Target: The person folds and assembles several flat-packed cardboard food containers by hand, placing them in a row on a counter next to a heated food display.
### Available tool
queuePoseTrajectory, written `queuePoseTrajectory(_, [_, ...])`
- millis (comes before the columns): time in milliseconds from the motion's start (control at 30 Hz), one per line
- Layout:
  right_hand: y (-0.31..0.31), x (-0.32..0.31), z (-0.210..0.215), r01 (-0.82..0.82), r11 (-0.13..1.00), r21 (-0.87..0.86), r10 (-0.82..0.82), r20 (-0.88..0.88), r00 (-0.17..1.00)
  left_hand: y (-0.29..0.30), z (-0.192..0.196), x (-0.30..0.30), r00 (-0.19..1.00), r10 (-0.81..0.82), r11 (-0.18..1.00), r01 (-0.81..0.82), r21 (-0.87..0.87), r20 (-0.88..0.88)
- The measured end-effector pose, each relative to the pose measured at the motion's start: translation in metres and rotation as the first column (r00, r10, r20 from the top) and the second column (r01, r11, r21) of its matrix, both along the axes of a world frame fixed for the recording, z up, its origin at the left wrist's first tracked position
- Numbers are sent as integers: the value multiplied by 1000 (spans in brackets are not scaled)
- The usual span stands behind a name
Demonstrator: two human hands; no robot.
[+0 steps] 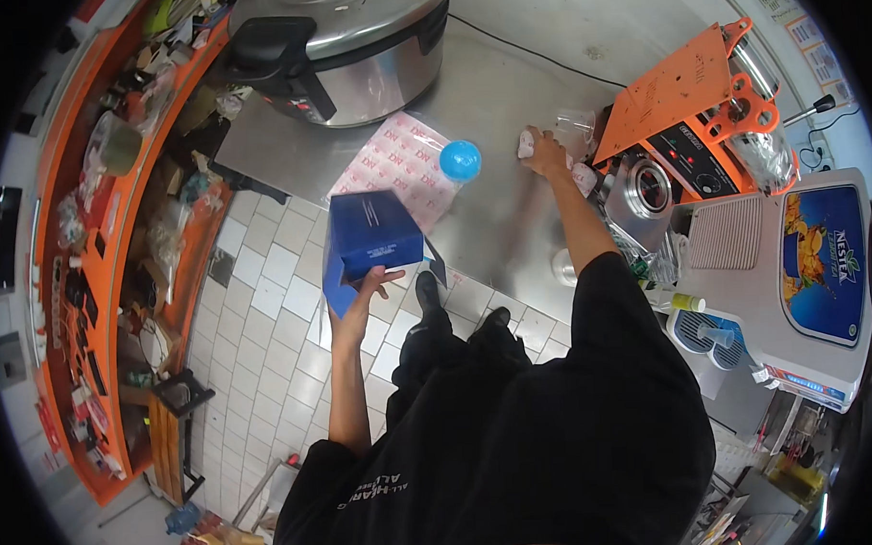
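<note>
Blue box (369, 234): held above the floor tiles just off the table's (507, 97) near edge, tilted, open flap hanging down toward the person.
Left hand (358, 302): fingers spread, cupping the box from below.
Right hand (545, 153): fingers curled onto small white cups (527, 141) at the table's right side, beside the orange sealing machine (685, 110).
Blue ball (460, 160): on a pink printed sheet (400, 163).
Rice cooker (342, 45): at the table's far left.

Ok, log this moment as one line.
left hand: holds blue box | right hand: on steel counter, at small white cup | blue ball: on patterned sheet
</note>
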State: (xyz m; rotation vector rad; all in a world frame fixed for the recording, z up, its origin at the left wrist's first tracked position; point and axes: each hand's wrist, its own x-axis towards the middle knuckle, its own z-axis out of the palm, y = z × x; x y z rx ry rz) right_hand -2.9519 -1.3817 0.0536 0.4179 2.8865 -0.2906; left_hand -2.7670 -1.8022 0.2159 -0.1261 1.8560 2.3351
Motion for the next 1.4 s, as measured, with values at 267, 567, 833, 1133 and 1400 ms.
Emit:
queuePoseTrajectory(267, [-50, 115, 63, -197, -228, -954, -584, -27, 811, 35, 0, -60, 990, -131, 990, 133, 46, -51])
queuePoseTrajectory(567, [-108, 385, 179, -326, -368, -871, -749, 70, 659, 154, 9, 1, 791, -590, 786, 609, 106, -163])
queuePoseTrajectory(833, [-126, 573, 205, -445, -154, -882, -948, 4, 320, 246, 16, 184, 381, -813, 480, 867, -135, -440])
queuePoseTrajectory(1133, [-127, 784, 215, 194, 315, -929, -762, -370, -532, 300, 29, 438, 57, -917, 98, 992, -84, -395])
queuePoseTrajectory(1400, [-99, 927, 209, -171, 323, -931, -674, -100, -732, 355, 24, 643, -119, -927, -180, 973, 143, -354])
